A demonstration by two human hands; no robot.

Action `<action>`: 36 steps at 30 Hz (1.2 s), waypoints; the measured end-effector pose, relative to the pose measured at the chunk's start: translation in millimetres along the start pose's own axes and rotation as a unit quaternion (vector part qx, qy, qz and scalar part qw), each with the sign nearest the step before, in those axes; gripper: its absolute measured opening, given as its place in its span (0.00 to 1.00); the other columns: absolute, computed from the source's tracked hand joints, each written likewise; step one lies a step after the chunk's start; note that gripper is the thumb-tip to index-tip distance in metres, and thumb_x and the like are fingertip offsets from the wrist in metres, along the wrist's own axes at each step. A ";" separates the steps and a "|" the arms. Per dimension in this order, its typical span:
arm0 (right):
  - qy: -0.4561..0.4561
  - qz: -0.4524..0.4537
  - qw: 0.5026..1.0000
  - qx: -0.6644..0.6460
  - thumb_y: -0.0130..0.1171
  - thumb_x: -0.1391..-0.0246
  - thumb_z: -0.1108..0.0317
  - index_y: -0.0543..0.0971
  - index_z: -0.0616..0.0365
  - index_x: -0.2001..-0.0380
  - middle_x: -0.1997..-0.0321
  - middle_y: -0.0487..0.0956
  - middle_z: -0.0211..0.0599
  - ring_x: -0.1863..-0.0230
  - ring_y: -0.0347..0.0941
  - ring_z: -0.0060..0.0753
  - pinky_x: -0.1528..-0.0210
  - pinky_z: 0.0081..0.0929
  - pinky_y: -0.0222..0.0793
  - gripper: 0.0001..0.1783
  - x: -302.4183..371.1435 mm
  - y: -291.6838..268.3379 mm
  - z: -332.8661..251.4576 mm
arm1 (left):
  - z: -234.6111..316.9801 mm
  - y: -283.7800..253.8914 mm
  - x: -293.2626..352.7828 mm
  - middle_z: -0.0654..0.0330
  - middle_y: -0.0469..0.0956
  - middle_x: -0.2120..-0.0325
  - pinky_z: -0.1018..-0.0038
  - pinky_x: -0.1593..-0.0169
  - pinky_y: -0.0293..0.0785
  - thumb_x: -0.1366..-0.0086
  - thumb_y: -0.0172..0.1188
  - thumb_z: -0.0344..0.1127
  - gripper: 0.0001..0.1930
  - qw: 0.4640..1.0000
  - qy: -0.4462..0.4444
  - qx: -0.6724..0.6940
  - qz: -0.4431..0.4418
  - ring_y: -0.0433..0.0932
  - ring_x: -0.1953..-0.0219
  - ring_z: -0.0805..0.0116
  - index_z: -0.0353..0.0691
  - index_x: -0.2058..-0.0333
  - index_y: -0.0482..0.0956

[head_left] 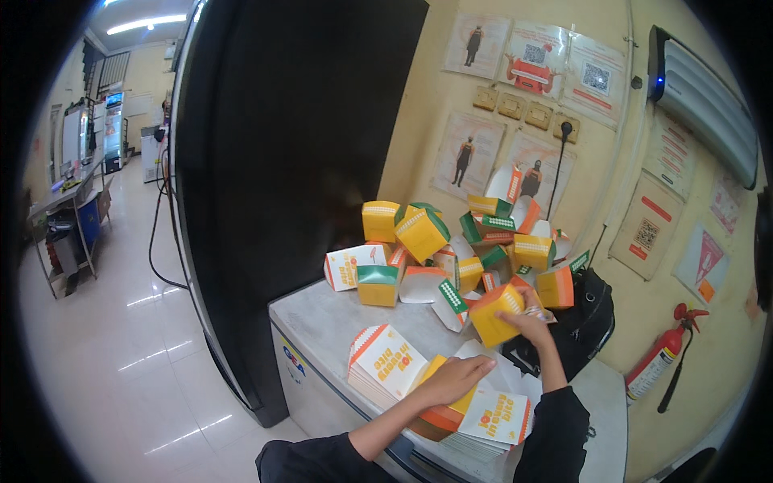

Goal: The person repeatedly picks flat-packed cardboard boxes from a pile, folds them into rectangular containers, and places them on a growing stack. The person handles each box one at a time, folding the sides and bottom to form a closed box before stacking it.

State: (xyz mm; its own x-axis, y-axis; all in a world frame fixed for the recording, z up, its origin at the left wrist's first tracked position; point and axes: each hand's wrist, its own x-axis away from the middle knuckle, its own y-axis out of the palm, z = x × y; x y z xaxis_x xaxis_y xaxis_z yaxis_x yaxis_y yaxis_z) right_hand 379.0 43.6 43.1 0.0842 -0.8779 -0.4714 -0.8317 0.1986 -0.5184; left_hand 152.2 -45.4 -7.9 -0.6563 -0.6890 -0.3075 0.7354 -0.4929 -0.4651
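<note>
My right hand [529, 320] grips a folded yellow food carton [489, 315] just in front of a heap of cartons. Flat across a stack of unfolded cartons [388, 362] lies my left hand [459, 380], its fingers stretched out together and nothing visible in them. The stack shows white panels with orange and yellow print, and one white panel [495, 414] sticks out to the right of my left wrist. Behind my hands, several folded yellow, green, orange and white cartons [423, 233] are piled loosely. What lies under my left palm is partly hidden.
Everything stands on a white chest-like top [310, 310]. A black bag [592, 314] sits to the right of the pile. A tall dark cabinet [290, 145] rises on the left. A red fire extinguisher [656, 366] hangs by the right wall, and a plugged black cord [558, 173] runs down behind the cartons.
</note>
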 end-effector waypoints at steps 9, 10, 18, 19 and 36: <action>0.017 0.035 0.833 -0.552 0.49 0.41 0.51 0.60 0.56 0.40 0.40 0.66 0.37 0.39 0.62 0.37 0.38 0.39 0.58 0.31 134.3 -8.1 -32.2 | -0.3 -1.3 1.8 0.56 0.72 0.50 0.71 0.43 0.61 0.34 0.45 0.56 0.31 0.905 -0.099 0.398 0.112 0.70 0.49 0.65 0.33 0.46 0.66; 0.068 0.063 0.847 -0.523 0.48 0.42 0.46 0.60 0.54 0.40 0.39 0.66 0.35 0.39 0.62 0.36 0.39 0.40 0.58 0.33 147.4 6.6 -28.5 | 3.5 -3.1 5.2 0.56 0.71 0.50 0.71 0.43 0.61 0.35 0.47 0.54 0.30 0.913 -0.062 0.382 0.131 0.69 0.48 0.66 0.34 0.45 0.64; 0.221 0.035 0.842 -0.490 0.39 0.39 0.42 0.60 0.51 0.40 0.39 0.66 0.34 0.39 0.62 0.32 0.38 0.36 0.56 0.32 172.5 39.4 -33.0 | 13.7 -13.2 13.7 0.58 0.73 0.54 0.76 0.49 0.67 0.43 0.62 0.36 0.26 0.885 -0.030 0.422 0.195 0.72 0.52 0.71 0.34 0.48 0.65; 0.221 0.029 0.850 -0.478 0.39 0.39 0.42 0.60 0.52 0.40 0.39 0.66 0.34 0.39 0.62 0.31 0.38 0.35 0.56 0.32 172.2 39.1 -35.1 | 11.3 -13.0 12.9 0.58 0.73 0.54 0.75 0.49 0.67 0.43 0.62 0.36 0.26 0.883 -0.034 0.425 0.197 0.72 0.52 0.71 0.33 0.48 0.65; 0.287 -0.080 0.899 -0.321 0.43 0.42 0.41 0.61 0.58 0.41 0.46 0.71 0.36 0.49 0.69 0.27 0.53 0.24 0.68 0.36 167.6 46.3 -48.7 | -27.1 8.6 40.4 0.48 0.73 0.59 0.66 0.51 0.69 0.41 0.53 0.33 0.25 0.912 0.025 0.084 0.400 0.75 0.58 0.58 0.29 0.46 0.60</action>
State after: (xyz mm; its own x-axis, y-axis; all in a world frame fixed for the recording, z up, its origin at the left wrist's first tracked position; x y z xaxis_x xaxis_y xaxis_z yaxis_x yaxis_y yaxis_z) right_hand 327.9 -115.6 -25.2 0.0875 -0.9896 0.1141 -0.9950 -0.0812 0.0589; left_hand 127.5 -63.1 -46.8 0.0990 -0.8408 -0.5323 0.9951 0.0800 0.0587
